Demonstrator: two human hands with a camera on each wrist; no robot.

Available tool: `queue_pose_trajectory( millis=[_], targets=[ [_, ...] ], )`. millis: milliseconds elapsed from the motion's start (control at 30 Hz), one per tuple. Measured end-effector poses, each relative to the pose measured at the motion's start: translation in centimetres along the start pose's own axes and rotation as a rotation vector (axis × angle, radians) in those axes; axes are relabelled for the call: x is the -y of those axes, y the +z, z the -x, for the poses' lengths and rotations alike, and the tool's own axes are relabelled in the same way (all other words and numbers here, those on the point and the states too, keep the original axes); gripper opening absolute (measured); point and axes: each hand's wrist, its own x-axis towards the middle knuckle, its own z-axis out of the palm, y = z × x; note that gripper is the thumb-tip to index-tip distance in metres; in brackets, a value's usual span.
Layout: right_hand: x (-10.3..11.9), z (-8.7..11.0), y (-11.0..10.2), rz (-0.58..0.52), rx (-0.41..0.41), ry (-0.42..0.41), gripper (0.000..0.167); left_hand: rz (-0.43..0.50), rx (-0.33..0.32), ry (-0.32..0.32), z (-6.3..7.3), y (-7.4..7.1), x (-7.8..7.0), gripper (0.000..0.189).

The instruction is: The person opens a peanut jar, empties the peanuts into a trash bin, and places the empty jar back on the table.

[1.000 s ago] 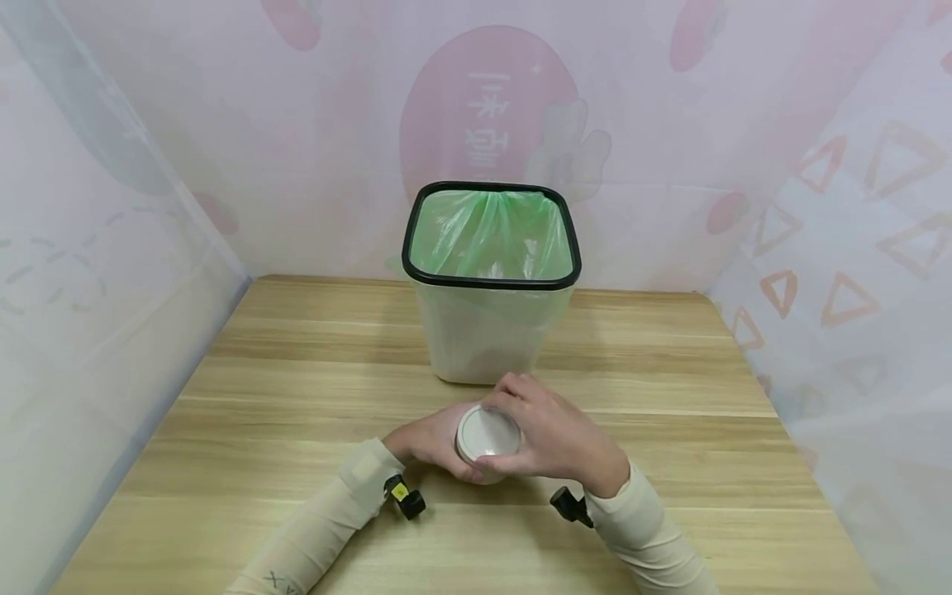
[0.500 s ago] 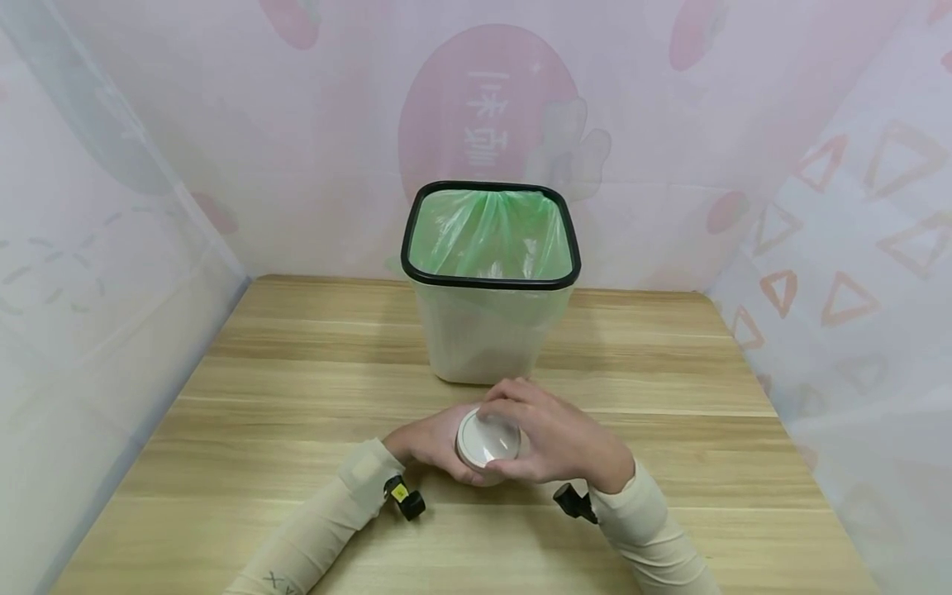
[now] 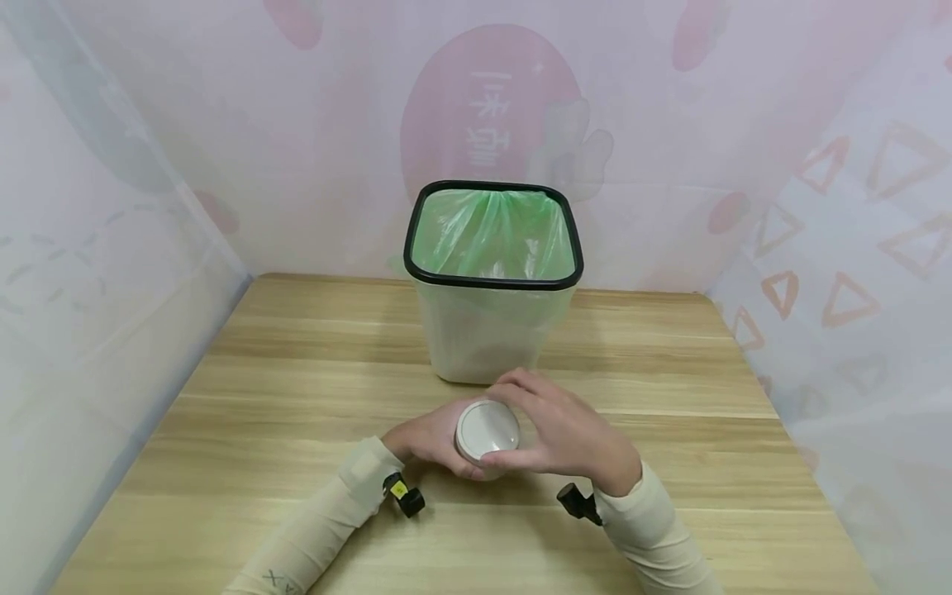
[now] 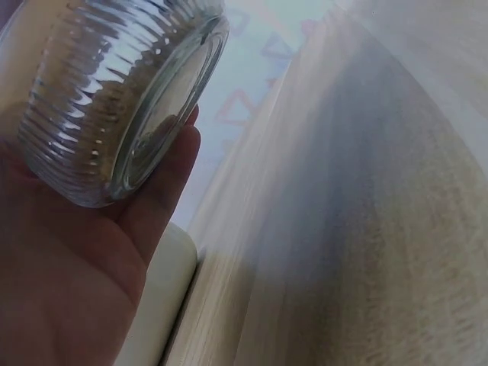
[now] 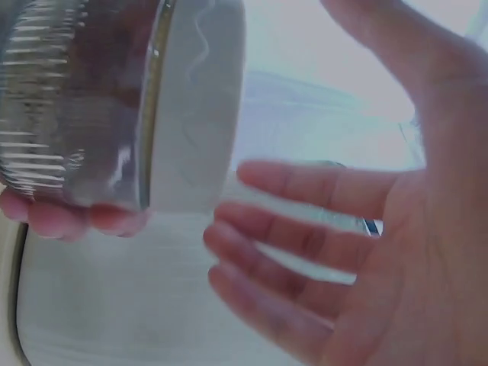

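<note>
A ribbed clear glass jar (image 4: 84, 99) with a white lid (image 3: 487, 428) is held by my left hand (image 3: 433, 438), whose fingers wrap round the glass from the left. In the left wrist view the jar's base is tilted and raised above the tabletop. My right hand (image 3: 568, 434) is spread around the lid's right side, thumb in front and fingers behind. From the right wrist, the fingers (image 5: 305, 244) look extended and loosely bent, tips right by the lid's edge, not clamped on it. Most of the jar's body is hidden below the lid in the head view.
Just behind the hands stands a white bin (image 3: 483, 335) with a black rim and a green plastic liner. It rests on the wood-grain table (image 3: 297, 372). Printed cloth walls (image 3: 335, 149) enclose the table at the back and sides.
My right hand's fingers have loosened and drawn back from the lid, showing more of its top. The left hand and jar have hardly moved.
</note>
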Motion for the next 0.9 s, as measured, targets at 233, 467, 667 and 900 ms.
queue_pose_trajectory(
  millis=[233, 467, 667, 900],
  targets=[
    [1.0, -0.1, 0.8, 0.129, -0.002, 0.098, 0.071, -0.004, -0.001, -0.008, -0.1, 0.1, -0.1, 0.080],
    [0.9, -0.2, 1.2, 0.126, 0.007, 0.101, 0.071, -0.003, 0.016, 0.001, -0.1, 0.1, 0.1, 0.080],
    [0.7, -0.2, 1.1, 0.113, 0.023, 0.081, 0.070, 0.007, 0.017, -0.010, -0.1, 0.2, 0.3, 0.082],
    [0.5, 0.0, 0.8, 0.079, 0.039, 0.048, 0.067, 0.002, 0.027, -0.035, -0.1, 0.4, 0.2, 0.082]
  ],
)
